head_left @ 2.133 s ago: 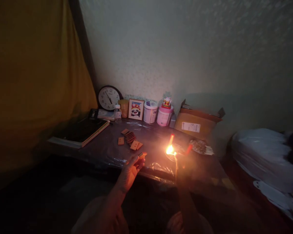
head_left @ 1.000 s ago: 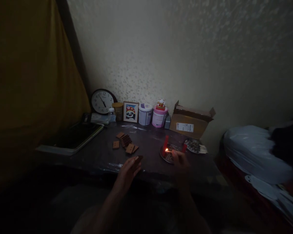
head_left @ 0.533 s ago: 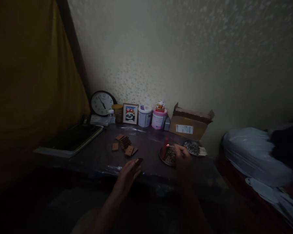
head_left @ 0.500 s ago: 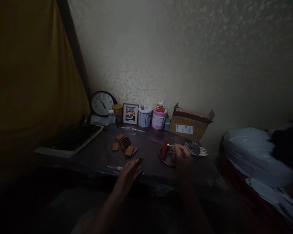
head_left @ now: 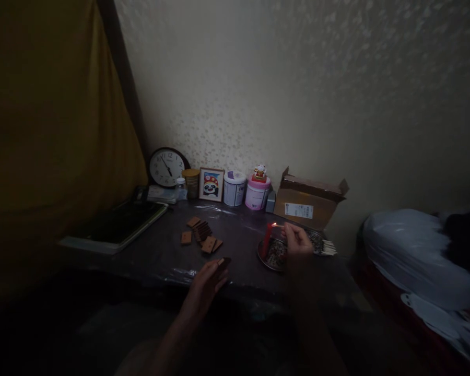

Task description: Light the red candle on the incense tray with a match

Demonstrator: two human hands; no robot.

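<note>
My right hand (head_left: pixel 298 241) pinches a burning match (head_left: pixel 279 225), its small flame at the top of a red candle (head_left: pixel 267 240). Whether the wick itself has caught I cannot tell. The candle stands upright at the left side of a round metal dish (head_left: pixel 274 267) covered with dark bits. Lower and to the left, my left hand (head_left: pixel 208 282) is closed on a small matchbox (head_left: pixel 223 262), apart from the candle. Several brown matchboxes (head_left: pixel 209 244) lie in a loose pile beyond my left hand.
Behind my right hand, a second dish (head_left: pixel 317 242) carries pale sticks (head_left: pixel 329 247). Along the wall stand a clock (head_left: pixel 167 167), a framed panda picture (head_left: pixel 211 184), two tubs (head_left: pixel 235 189) and a cardboard box (head_left: pixel 307 201). A dark book (head_left: pixel 117 227) lies left; white bags (head_left: pixel 415 256) sit right.
My right hand has raised the match from beside the candle to its top, and the flame looks brighter. My left hand keeps its place with the matchbox. The view has shifted slightly.
</note>
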